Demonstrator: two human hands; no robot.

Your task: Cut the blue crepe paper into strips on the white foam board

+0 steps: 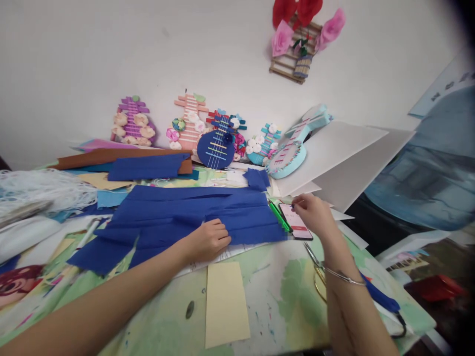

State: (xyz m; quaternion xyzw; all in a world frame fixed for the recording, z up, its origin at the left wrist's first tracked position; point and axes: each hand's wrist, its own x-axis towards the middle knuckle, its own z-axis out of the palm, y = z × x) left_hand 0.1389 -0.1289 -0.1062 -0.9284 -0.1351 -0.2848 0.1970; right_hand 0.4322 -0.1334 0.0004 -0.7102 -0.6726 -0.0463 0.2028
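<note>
A wide sheet of dark blue crepe paper (163, 210), creased and split into strips on its left, lies across the table before me. My left hand (211, 241) rests at its front edge with the fingers curled closed; what they hold, if anything, is hidden. Over a phone (300, 225) with a lit pink and white screen, my right hand (310, 210) is pinched around something small and dark that I cannot make out. A green pen (279, 216) lies beside the phone. Scissors (314, 262) with gold handles lie partly behind my right forearm.
A cream paper card (227, 304) lies near the table's front. Decorated toy lutes, including a blue one (215, 148), lean along the wall. White boards (326, 153) stand at right beside a large water bottle (423, 163). White netting (40, 190) is heaped at left.
</note>
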